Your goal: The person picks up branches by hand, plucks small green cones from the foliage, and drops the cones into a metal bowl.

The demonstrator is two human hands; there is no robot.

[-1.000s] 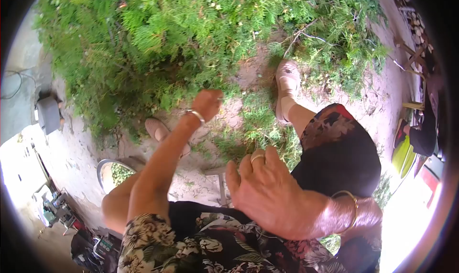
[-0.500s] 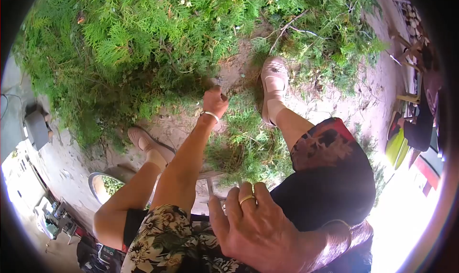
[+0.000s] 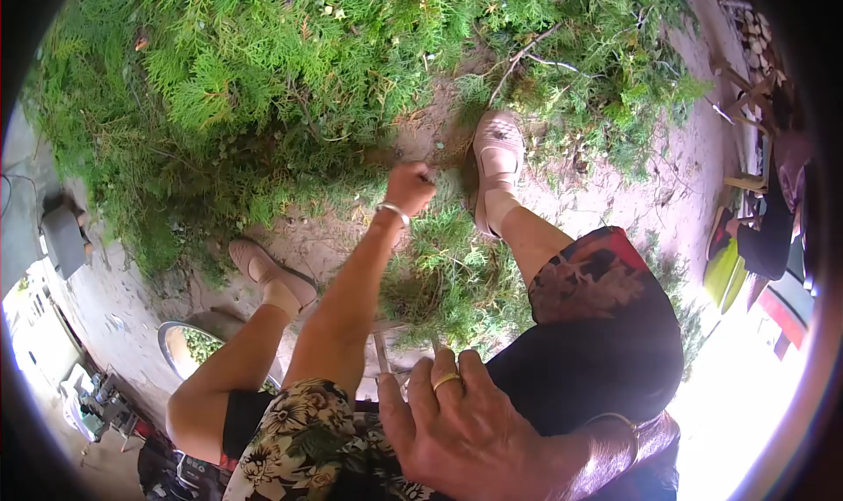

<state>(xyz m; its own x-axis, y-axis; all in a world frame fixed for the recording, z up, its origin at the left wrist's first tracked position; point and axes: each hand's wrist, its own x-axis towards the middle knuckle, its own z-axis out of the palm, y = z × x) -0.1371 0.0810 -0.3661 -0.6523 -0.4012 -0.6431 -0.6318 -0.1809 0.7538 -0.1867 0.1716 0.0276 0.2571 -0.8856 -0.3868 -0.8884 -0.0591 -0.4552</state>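
Observation:
My left hand, with a pale bangle at the wrist, is closed in a fist above the ground between my feet. A dark bit shows at the fist, and a blurred streak lies beside it; I cannot make out what is held. Leafy green cuttings lie just below that hand. My right hand, wearing a gold ring, is back up over my lap, its fingers slightly bent and a little apart. Near its fingertips show two narrow grey bars, partly hidden. Nothing is visible in the right hand.
A big heap of green conifer branches spreads ahead and left. A bare twig lies by my right shoe. My left shoe stands near a round-rimmed container with greenery in it. Another person is at the far right.
My left fist has moved a little to the right and down, away from the branch heap. The right hand has dropped slightly, keeping about the same shape.

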